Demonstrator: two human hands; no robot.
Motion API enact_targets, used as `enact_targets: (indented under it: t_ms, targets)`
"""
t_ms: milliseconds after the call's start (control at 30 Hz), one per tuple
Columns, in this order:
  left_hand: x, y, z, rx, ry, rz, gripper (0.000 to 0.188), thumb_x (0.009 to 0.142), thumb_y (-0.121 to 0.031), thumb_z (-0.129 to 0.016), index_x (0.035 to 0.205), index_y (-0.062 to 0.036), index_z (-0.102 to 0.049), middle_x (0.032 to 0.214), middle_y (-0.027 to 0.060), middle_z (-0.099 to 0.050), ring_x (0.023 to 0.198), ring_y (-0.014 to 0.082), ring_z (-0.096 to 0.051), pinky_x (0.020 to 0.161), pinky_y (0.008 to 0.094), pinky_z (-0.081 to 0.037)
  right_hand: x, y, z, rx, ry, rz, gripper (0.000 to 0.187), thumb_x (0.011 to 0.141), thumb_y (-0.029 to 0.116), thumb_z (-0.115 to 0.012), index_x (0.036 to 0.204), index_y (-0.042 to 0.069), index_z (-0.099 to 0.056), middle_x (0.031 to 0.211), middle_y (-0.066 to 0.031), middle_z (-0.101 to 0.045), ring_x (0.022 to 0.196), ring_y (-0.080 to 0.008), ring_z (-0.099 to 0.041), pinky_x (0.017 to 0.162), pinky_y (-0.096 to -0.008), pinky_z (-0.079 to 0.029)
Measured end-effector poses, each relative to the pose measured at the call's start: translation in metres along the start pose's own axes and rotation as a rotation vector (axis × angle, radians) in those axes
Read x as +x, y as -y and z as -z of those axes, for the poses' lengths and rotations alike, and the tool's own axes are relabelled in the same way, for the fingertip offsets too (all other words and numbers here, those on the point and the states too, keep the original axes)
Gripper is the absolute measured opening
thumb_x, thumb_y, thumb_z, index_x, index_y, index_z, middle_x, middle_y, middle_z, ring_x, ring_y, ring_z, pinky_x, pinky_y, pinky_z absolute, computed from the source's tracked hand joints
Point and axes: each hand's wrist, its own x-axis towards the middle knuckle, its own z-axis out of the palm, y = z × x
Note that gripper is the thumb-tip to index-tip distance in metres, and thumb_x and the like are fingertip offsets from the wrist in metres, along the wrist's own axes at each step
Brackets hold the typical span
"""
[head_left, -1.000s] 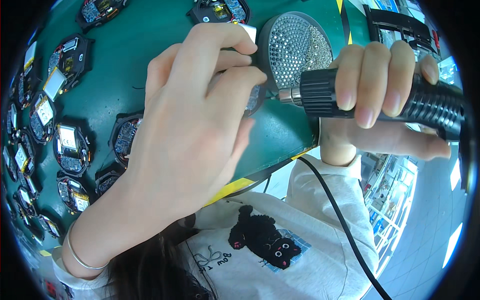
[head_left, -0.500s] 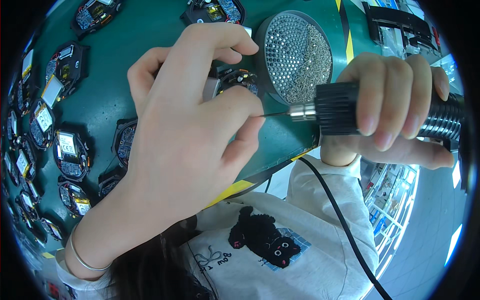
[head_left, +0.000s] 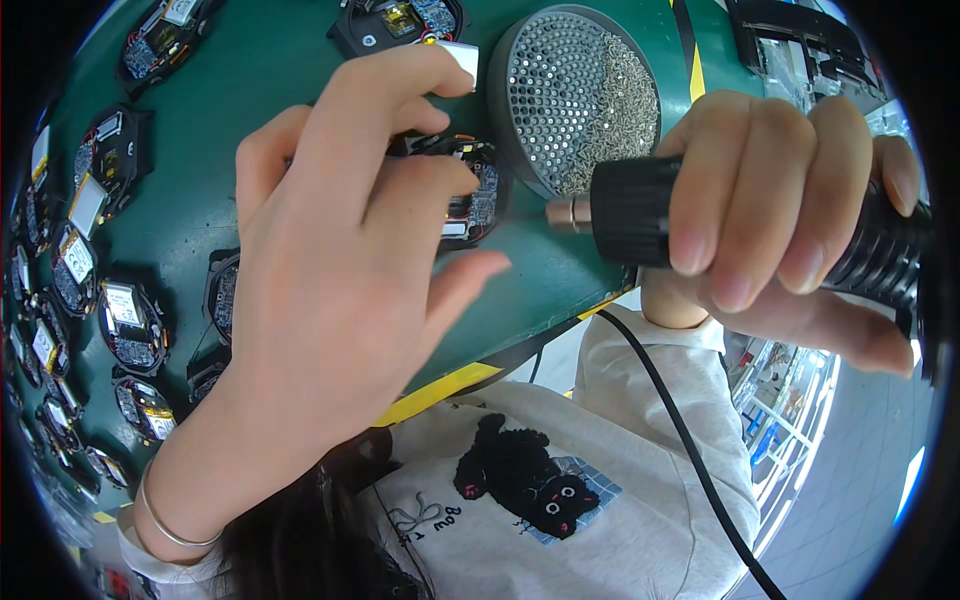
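Screwdriver, black (head_left: 630, 212), right of centre, wrapped firmly in my right hand (head_left: 765, 200); circuit device, round (head_left: 482, 195), upper centre, partly behind my left hand (head_left: 325, 260), thumb and forefinger spread, contact I cannot tell; screw tray, grey (head_left: 500, 120), top centre; similar devices (head_left: 133, 325), left.

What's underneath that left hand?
Under the left hand sits a round black-cased circuit board, its right side showing, with the green tabletop beyond. The hand covers the board's left side, so its parts there, and anything else beneath the palm, can't be seen.
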Motion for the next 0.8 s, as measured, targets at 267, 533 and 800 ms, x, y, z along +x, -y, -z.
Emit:
enact_targets:
  t_ms: [267,533,800]
  targets:
    - [-0.003,0.000,-0.003,0.028,0.008,-0.011,0.034,0.058,-0.005,-0.079,0.089,-0.0036,-0.064,0.124,0.0069,-0.053,0.107,0.0196,-0.055,0.085,0.0319,-0.038,0.003,-0.003,-0.002,-0.196,0.131,-0.039,0.084,0.078,0.070,-0.057,0.130,0.006,-0.040,0.096,-0.0076,-0.052,0.067,-0.0160,-0.055,0.057,-0.0295,-0.048]
    - [-0.004,-0.008,0.001,0.063,0.075,0.095,0.031,0.063,-0.006,-0.075,0.093,-0.0052,-0.065,0.125,0.0043,-0.054,0.108,0.0177,-0.054,0.091,0.0328,-0.031,0.009,-0.003,-0.002,-0.207,0.172,-0.089,0.086,0.078,0.072,-0.056,0.131,0.006,-0.040,0.095,-0.0078,-0.052,0.067,-0.0151,-0.055,0.056,-0.0302,-0.049]
    - [-0.006,-0.009,0.002,0.066,0.087,0.100,0.032,0.062,-0.005,-0.074,0.093,-0.0057,-0.064,0.125,0.0042,-0.054,0.110,0.0156,-0.054,0.089,0.0325,-0.029,0.006,-0.004,-0.003,-0.185,0.129,-0.045,0.086,0.078,0.071,-0.056,0.131,0.006,-0.041,0.095,-0.0074,-0.052,0.066,-0.0149,-0.056,0.056,-0.0303,-0.049]
